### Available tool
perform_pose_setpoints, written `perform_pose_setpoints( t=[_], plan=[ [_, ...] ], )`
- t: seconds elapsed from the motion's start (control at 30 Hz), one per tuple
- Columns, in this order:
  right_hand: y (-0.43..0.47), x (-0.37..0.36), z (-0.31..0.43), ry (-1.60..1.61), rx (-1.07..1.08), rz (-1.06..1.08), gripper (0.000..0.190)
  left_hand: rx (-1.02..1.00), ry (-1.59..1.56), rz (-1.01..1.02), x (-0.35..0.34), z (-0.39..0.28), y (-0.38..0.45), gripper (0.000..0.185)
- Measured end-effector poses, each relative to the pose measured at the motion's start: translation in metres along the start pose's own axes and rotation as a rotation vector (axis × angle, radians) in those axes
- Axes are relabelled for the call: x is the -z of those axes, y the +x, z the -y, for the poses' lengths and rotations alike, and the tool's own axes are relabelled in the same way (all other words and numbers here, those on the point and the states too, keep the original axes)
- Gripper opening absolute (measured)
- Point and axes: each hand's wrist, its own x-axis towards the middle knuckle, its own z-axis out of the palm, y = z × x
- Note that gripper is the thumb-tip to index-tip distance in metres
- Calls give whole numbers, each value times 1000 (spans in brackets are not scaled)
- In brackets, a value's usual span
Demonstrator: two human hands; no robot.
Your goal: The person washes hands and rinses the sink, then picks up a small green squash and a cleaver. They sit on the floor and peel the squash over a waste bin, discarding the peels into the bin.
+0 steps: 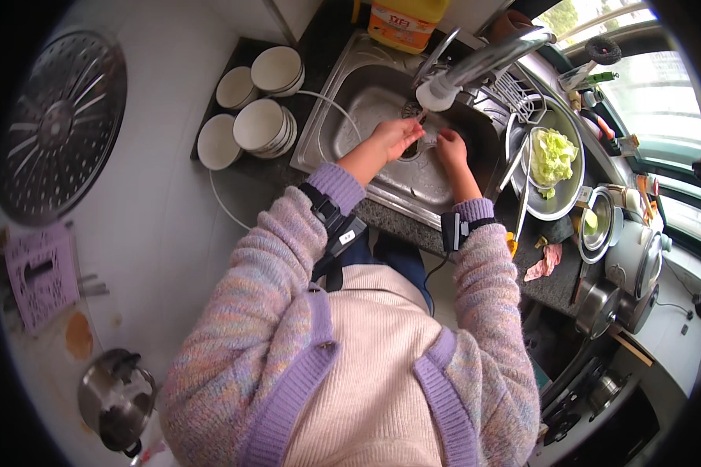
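A stainless steel sink (374, 172) lies before me, with both my hands over its basin. My left hand (396, 139) is under the tap's white spout head (435, 94), its fingers stretched to the right near a thin stream of water. To its right, my right hand (452, 146) has its fingers curled in. Something small and pale, perhaps clear, shows between the hands; what it is and which hand holds it cannot be made out. A metal drain strainer (412, 110) is partly visible behind the fingertips. Dark bits lie on the basin floor.
Stacked white bowls (260, 125) stand left of the sink, by a white hose (336, 105). A yellow detergent jug (406, 26) is behind it. At right, a steel basin (546, 207) holds lettuce (554, 156); a pink cloth (544, 262) and a rice cooker (628, 257) are nearer.
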Motion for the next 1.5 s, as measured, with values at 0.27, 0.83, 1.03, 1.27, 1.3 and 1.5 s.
perform_pose_setpoints(
  t=[0.27,0.83,1.03,1.27,1.3,1.5],
  plan=[
    [138,-55,-136,-735,710,-32,30,193,-93,-175,6,16,10,30],
    [133,-111,-189,-790,450,338,31,218,-75,-256,45,19,8,29],
    [146,-135,-233,-791,520,332,36,311,6,-296,32,3,7,44],
    [90,-73,-161,-588,350,230,36,282,-64,-95,14,1,-8,41],
    [82,-68,-155,-547,296,188,35,254,14,-138,22,5,-2,40],
    [107,-98,-155,-660,459,101,31,171,-15,-255,60,30,43,39]
  ],
)
